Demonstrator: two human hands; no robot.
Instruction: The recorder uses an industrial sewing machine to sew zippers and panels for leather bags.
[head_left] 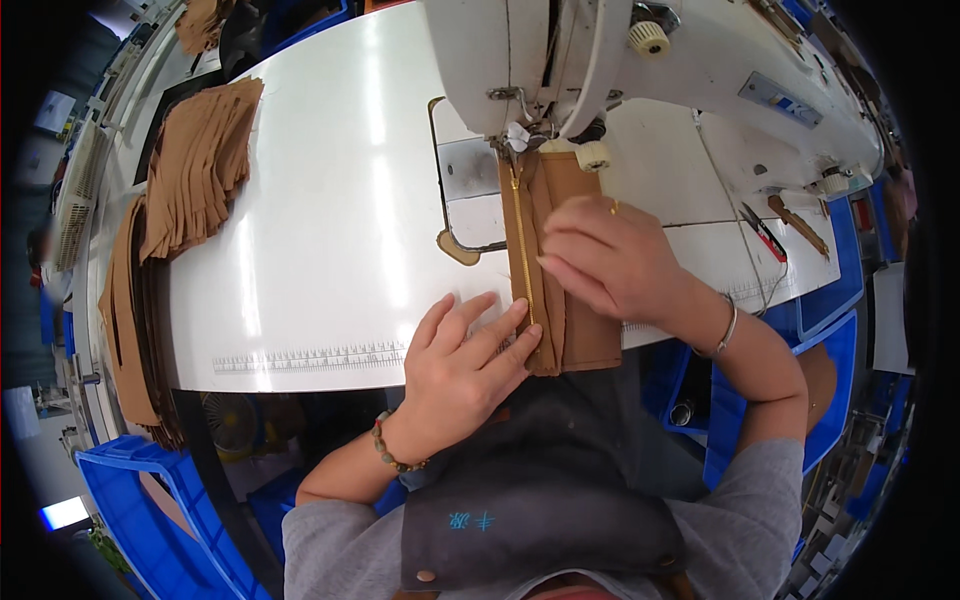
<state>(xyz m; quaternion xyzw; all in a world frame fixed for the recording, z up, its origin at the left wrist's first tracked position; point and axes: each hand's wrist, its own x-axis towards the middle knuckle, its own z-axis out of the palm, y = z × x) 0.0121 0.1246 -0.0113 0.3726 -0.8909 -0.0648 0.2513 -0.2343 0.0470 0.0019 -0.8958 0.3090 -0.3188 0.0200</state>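
Observation:
A brown fabric panel (590,335) with a gold-toothed zipper (524,230) along its left side lies under the sewing machine's needle area (517,140). My left hand (462,360) rests with fingers spread, two fingertips pressing on the zipper's near end and the others on the white table. Over the panel, my right hand (620,258) is loosely curled, its thumb and index fingertip apart just right of the zipper. Nothing shows between those tips; the other fingers are partly hidden.
The white machine head (490,60) overhangs the table (310,230). Brown cut strips (205,165) are piled at left, with more strips (125,320) hanging over the edge. Red-handled thread snips (768,240) lie at right beside a brown tool (800,225). Blue bins (165,500) stand below.

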